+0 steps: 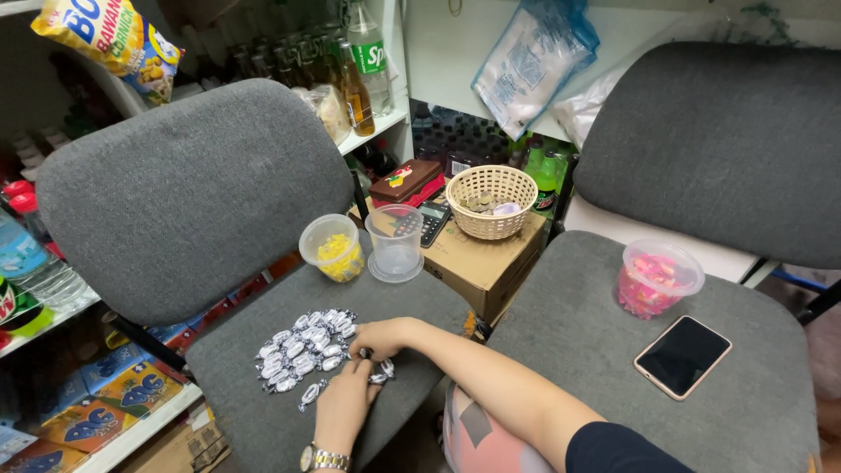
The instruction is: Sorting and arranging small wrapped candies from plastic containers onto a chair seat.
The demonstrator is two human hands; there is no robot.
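With my right hand and left hand apparently pinching wrapped candies, I should pick singly, keeping the pile together.

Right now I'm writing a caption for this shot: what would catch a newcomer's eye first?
Both hands, the left hand wearing a watch and the right hand, meet over a heap of silver-wrapped candies on the left grey chair. Behind the heap stand a tub of yellow candies and an empty clear tub. On the right chair sit a tub of pink candies and a dark phone.
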